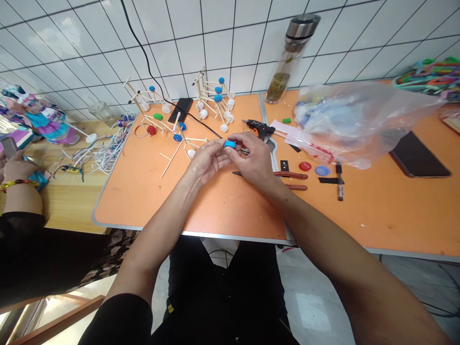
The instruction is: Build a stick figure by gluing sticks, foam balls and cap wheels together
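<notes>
Between the fingertips of both hands is a small blue bottle cap (230,144), held just above the orange table (212,211). My left hand (209,160) pinches it from the left, its palm partly turned up. From the right, the thumb and fingers of my right hand (252,155) close on the same cap. Pliers with red-brown handles (293,176) lie partly under my right wrist. A black glue gun (260,128) rests just beyond that hand. Left of my hands stands a frame of wooden sticks (172,155) with caps on it.
More stick frames with caps (215,96) stand near the tiled wall. A glass tea bottle (283,67), a plastic bag (345,120), a phone (419,153), a red cap (305,166) and a marker (339,182) occupy the right side. Another person's hand (16,167) holds a phone at far left.
</notes>
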Action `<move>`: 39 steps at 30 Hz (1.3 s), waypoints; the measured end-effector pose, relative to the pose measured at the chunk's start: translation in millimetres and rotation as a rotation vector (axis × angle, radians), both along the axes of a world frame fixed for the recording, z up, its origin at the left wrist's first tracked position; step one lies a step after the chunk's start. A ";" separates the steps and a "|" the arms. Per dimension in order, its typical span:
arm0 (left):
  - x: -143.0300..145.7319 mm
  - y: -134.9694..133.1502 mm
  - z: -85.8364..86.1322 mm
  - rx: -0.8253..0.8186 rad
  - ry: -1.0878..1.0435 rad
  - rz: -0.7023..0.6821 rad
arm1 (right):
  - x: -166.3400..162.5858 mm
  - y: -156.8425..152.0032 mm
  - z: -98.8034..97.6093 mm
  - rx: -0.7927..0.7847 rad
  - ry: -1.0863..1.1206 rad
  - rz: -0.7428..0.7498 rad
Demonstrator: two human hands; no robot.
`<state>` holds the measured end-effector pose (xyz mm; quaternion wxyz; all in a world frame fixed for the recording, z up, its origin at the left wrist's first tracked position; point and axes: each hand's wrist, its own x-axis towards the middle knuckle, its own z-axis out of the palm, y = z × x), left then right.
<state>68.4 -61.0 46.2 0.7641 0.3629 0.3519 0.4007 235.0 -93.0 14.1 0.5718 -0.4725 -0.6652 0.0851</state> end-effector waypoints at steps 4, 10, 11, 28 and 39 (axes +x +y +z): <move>-2.8 1.1 1.5 0.091 0.110 0.044 | 2.6 2.4 -0.2 -0.025 0.050 0.010; -2.8 -3.4 9.3 0.406 0.167 0.211 | 3.6 4.8 0.1 -0.092 0.263 0.057; -2.4 -3.5 9.1 0.430 0.160 0.216 | 3.2 4.9 0.2 -0.096 0.280 0.064; -0.4 2.2 0.7 0.501 0.155 0.264 | 1.9 3.2 3.1 -0.093 0.282 0.127; 4.8 -0.9 -5.0 0.551 0.158 0.328 | 2.0 2.7 1.1 -0.085 0.273 0.136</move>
